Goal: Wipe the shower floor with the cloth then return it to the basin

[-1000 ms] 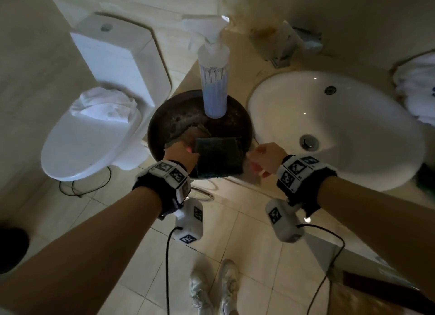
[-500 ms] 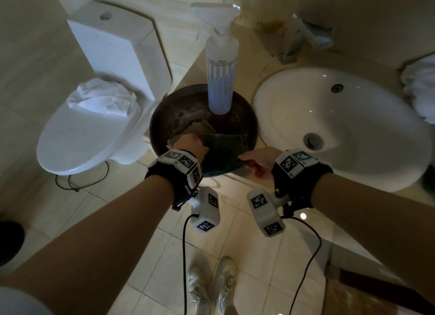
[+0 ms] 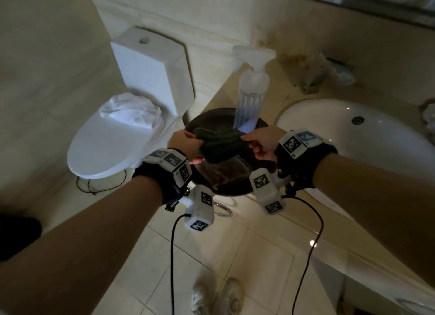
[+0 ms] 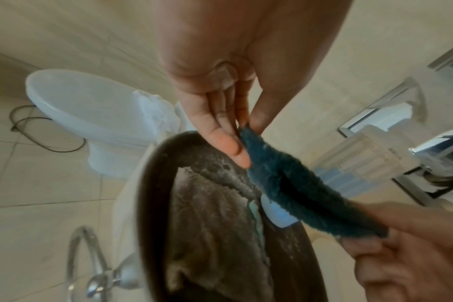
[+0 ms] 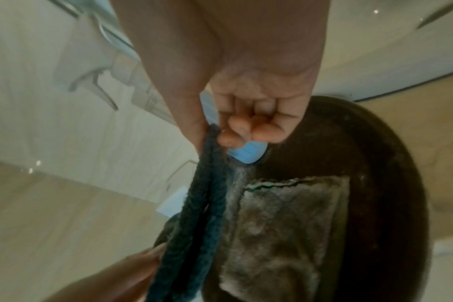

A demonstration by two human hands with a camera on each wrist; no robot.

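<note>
Far left of the frame sits the white toilet (image 3: 113, 147) with a crumpled white towel (image 3: 130, 111) on its lid, and now to the action at centre: the left hand (image 3: 186, 145) pinches one end of the dark teal cloth (image 3: 221, 145), thumb against fingers, while the right hand (image 3: 263, 141) pinches the other end. The cloth hangs in the air just above the dark round basin (image 3: 237, 189), stretched between both hands, its long axis running left to right across the frame, folded edge drooping. A grey rag (image 5: 285, 228) lies in the basin, beside the spray bottle (image 3: 250, 95). I'd call this the pick-up step; next comes carrying it to the shower floor. The white sink (image 3: 348, 138) closes out the right.
</note>
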